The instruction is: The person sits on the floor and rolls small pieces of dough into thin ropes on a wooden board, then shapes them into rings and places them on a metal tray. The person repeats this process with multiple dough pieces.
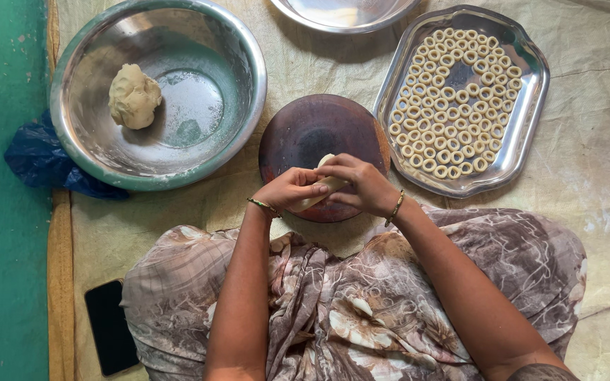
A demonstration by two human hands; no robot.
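My left hand [289,189] and my right hand [361,185] meet over the near edge of a round dark wooden board [305,134]. Between them they hold a pale roll of dough [324,185], pressed between the palms and fingers. A steel tray [527,106] to the right carries several small dough rings [453,99] laid in rows. At the left stands a big steel bowl [227,106] with a lump of dough [134,96] inside. Both wrists wear thin bangles.
A second steel plate [344,14] shows at the top edge. A dark phone [111,327] lies on the cloth at the lower left, beside my patterned lap. A blue plastic bag [37,159] peeks out under the bowl. A green floor runs along the left.
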